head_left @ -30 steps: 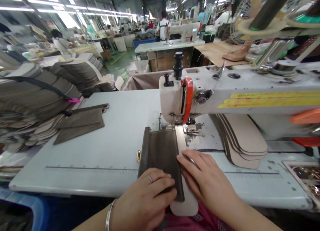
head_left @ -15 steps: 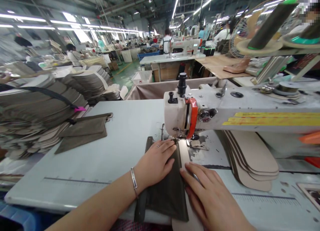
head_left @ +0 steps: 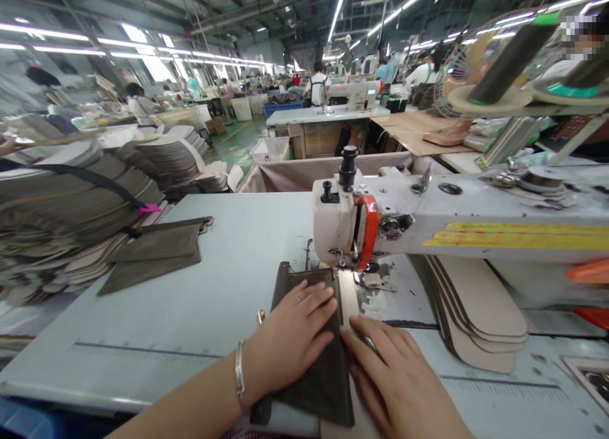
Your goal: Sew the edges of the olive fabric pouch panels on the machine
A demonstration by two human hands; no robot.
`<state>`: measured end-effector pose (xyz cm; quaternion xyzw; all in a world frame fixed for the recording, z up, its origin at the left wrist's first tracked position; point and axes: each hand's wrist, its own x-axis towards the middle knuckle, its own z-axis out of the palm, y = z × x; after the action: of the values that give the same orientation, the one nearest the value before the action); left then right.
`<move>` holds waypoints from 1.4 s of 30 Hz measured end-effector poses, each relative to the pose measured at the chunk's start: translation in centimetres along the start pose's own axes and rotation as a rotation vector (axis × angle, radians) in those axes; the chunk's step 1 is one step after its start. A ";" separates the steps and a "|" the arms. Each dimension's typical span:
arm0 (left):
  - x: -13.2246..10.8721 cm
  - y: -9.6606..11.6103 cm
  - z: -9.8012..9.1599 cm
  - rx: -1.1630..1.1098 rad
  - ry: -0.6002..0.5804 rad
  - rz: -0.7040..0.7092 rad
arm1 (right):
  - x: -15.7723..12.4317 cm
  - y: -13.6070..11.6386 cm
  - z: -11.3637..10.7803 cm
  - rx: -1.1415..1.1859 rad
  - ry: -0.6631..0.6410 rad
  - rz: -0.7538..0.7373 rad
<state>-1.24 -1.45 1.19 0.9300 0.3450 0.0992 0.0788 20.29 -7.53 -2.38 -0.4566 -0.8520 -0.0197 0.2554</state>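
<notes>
My left hand (head_left: 299, 337) lies flat with its fingers a little apart on a dark olive fabric piece (head_left: 328, 382), pressing it against the sewing machine table. To its right, my right hand (head_left: 390, 363) rests its stretched fingers along the piece's right edge, over a pale beige panel (head_left: 349, 293) that runs beneath the fabric. The far ends of both layers reach the needle area under the sewing machine head (head_left: 333, 223). A small metal zipper pull (head_left: 261, 316) seems to stick out beside my left wrist. Something silvery shows between my right fingers, too little to name.
On the table's left lies another dark sewn piece (head_left: 157, 252), beside tall stacks of cut panels (head_left: 71, 217). Several rounded beige panels (head_left: 485, 299) lie beneath the machine arm (head_left: 476, 204). Thread cones (head_left: 514, 58) stand at upper right. Other people work farther off.
My left hand has slid back toward me, away from the needle, uncovering the fabric's far end. The right hand has shifted only slightly, and the metal pull has come into sight.
</notes>
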 end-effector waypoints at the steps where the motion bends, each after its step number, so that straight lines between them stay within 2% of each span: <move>1: -1.0 0.6 0.1 -0.029 0.000 0.063 | -0.1 0.1 -0.1 -0.006 0.001 -0.016; 3: -2.9 1.7 0.7 -0.074 0.077 0.206 | -0.2 0.3 -0.2 -0.014 0.004 -0.046; 5: -4.3 2.4 1.8 -0.085 0.217 0.300 | -0.2 0.5 -0.3 -0.010 0.008 -0.059; 8: -4.8 2.8 2.9 -0.095 0.325 0.300 | 0.0 0.6 -0.4 -0.001 0.001 -0.057; 12: -3.9 2.5 2.4 -0.132 0.307 0.260 | 0.4 0.6 -0.4 -0.013 0.002 -0.079; 17: -3.1 2.1 1.1 -0.137 0.171 0.231 | 0.4 0.7 -0.4 -0.025 -0.011 -0.074; 26: -1.8 0.5 1.6 -0.072 0.096 0.226 | 0.6 0.9 -0.3 -0.018 -0.037 -0.069; 35: 0.6 -0.9 1.1 -0.019 0.117 0.258 | 0.9 1.0 -0.1 0.002 -0.014 -0.038; 42: 1.8 -2.0 1.6 -0.002 0.103 0.211 | 2.1 1.0 -0.1 0.009 -0.054 0.022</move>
<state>-0.77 1.11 -0.54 0.9548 0.2487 0.1548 0.0509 20.16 -5.39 -1.52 -0.4654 -0.8535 -0.0007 0.2343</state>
